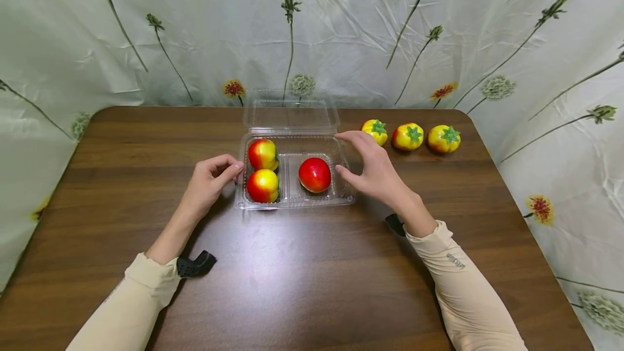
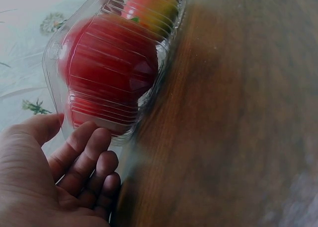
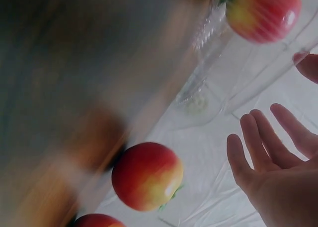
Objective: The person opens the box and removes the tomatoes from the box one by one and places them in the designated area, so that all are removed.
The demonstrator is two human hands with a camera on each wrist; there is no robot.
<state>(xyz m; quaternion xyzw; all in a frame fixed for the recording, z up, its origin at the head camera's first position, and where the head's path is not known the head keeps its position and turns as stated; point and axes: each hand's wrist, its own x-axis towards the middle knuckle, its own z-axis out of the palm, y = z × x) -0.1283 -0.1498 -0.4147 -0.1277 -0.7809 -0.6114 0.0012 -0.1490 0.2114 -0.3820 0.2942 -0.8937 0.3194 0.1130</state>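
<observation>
A clear plastic clamshell box (image 1: pixel 292 199) lies on the table with its lid (image 1: pixel 291 112) folded back. Two red-and-yellow fruits with glossy skin, one (image 1: pixel 262 154) behind the other (image 1: pixel 263 186), fill its left part. A mostly red fruit (image 1: pixel 314 175) sits in the right part. My left hand (image 1: pixel 207 180) pinches the box's left rim between thumb and curled fingers, as the left wrist view shows. At the right side my right hand (image 1: pixel 372 169) has thumb and forefinger spread, fingertips right at the wall; its fingers look fairly straight in the right wrist view.
Behind my right hand, three more fruits with green leafy tops stand in a row: one partly covered (image 1: pixel 374 130), a middle one (image 1: pixel 408 136) and a right one (image 1: pixel 443 139). The brown wooden table (image 1: pixel 273 286) meets a flower-printed cloth (image 1: pixel 205 26) at the back.
</observation>
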